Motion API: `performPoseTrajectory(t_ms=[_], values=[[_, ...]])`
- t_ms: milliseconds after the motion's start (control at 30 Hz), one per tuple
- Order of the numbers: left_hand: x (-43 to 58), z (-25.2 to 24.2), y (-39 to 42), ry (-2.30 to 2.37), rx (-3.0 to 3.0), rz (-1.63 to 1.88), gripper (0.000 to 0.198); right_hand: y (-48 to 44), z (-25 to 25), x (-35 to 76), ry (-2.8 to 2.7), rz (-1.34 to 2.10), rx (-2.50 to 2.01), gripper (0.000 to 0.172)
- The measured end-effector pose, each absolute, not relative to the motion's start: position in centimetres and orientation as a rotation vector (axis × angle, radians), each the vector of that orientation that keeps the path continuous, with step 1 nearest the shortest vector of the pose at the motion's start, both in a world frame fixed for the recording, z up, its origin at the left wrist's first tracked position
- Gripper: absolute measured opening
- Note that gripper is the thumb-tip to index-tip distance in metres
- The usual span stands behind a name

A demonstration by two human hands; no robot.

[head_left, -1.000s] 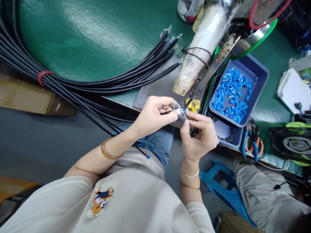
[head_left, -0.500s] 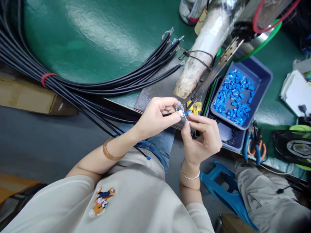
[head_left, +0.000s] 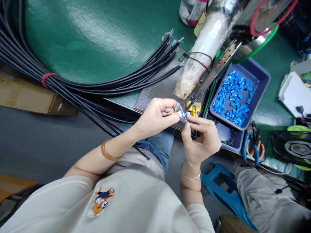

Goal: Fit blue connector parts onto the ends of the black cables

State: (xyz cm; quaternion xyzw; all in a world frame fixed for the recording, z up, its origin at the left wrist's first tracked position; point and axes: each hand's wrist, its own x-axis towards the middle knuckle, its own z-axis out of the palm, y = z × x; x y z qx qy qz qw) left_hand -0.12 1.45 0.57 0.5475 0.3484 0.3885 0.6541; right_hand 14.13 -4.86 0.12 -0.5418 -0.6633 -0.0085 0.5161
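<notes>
Left hand [head_left: 157, 118], fingers curled, pinches a cable end [head_left: 180, 114]; right hand [head_left: 201, 137], thumb and forefinger nearly meeting, grips a thin wire [head_left: 186, 119]. Blue connector [head_left: 186, 114] lies between them, near the iron [head_left: 196, 97].

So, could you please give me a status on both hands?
Left fingers pinching black round cable near its end. Right fingers holding thin silvery wire beside small blue connector. Slim dark metal rod close by, contact unclear.

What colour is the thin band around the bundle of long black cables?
The thin band is red, seen best in the head view.
</notes>
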Motion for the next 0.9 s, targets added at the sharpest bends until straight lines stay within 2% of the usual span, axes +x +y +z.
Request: performPoseTrajectory(t_ms=[467, 900], values=[[-0.22, 0.8, 1.62, 0.805, 1.331, 0.899, 0.017, -4.69, 0.36, 14.24, -1.62, -0.102, -1.334, 0.016], [-0.19, 0.42, 1.75, 0.783, 1.251, 0.832, 0.019, -4.59, 0.21, 14.27, -1.611, -0.032, -1.295, 0.017]])
